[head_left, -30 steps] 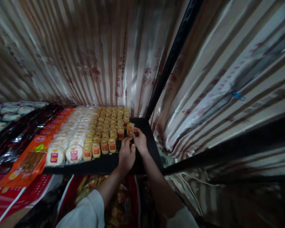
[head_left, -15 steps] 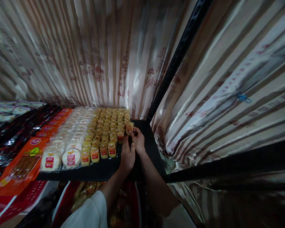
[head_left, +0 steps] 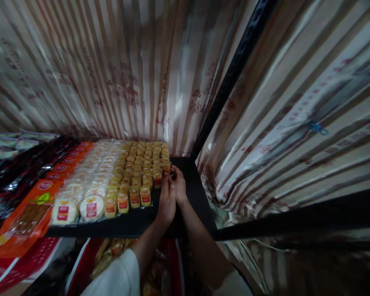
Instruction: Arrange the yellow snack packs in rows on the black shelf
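Observation:
Rows of small yellow cakes in clear wrappers with red-and-yellow labels point(head_left: 135, 197) stand on the black shelf point(head_left: 193, 201). At the front of the rightmost row is one small packaged cake point(head_left: 166, 166), with both hands at it. My left hand point(head_left: 166, 201) reaches its lower front with fingers close together. At its right side, my right hand point(head_left: 180, 187) has its fingers curled in, thumb towards the left hand. The fingers partly cover the cake's lower part.
Left of the cakes are round white packaged pastries point(head_left: 92, 205), orange snack packs point(head_left: 27, 209) and dark shiny packs point(head_left: 21, 176). Below the shelf sits a red box point(head_left: 177, 267) with wrapped goods. A black upright post point(head_left: 225, 86) and striped plastic sheeting point(head_left: 148, 74) stand behind.
The small packaged cake, raised and tilted before, is lower now and lines up with the rightmost row. Both hands have stayed close together around it.

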The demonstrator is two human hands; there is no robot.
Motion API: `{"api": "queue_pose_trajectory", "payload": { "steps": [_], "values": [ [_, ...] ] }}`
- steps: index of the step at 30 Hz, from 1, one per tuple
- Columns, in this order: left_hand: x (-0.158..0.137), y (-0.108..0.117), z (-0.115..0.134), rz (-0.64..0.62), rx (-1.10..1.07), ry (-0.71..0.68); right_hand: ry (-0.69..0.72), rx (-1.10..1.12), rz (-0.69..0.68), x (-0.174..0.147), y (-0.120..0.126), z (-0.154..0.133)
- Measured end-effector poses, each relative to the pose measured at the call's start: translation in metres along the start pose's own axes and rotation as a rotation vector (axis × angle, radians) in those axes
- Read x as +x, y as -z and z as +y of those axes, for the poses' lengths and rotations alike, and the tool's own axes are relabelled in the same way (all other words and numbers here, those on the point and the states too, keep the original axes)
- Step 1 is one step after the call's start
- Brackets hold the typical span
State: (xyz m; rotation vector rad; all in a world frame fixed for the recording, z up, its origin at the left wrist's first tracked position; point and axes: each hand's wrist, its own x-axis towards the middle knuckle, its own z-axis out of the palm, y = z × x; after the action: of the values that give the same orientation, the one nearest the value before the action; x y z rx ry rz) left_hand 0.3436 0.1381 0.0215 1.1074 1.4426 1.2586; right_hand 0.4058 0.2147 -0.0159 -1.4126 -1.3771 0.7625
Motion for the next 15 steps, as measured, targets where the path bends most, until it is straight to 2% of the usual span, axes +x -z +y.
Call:
{"api": "queue_pose_trajectory", "payload": {
  "steps": [3, 7, 11, 15],
  "values": [
    [0.002, -0.005, -0.002, -0.011, -0.050, 0.018, 0.011, 0.044, 0.024, -0.001, 0.000, 0.003],
    [0.011, -0.010, -0.008, -0.012, -0.119, 0.067, 0.017, 0.059, -0.021, -0.003, -0.002, 0.005],
    [0.018, -0.011, -0.012, 0.008, -0.135, 0.055, 0.042, 0.043, -0.017, -0.001, -0.004, 0.008],
    [0.011, -0.011, -0.009, 0.022, -0.115, 0.057, 0.006, 0.065, 0.058, -0.001, 0.000, 0.008]
  ]
}}
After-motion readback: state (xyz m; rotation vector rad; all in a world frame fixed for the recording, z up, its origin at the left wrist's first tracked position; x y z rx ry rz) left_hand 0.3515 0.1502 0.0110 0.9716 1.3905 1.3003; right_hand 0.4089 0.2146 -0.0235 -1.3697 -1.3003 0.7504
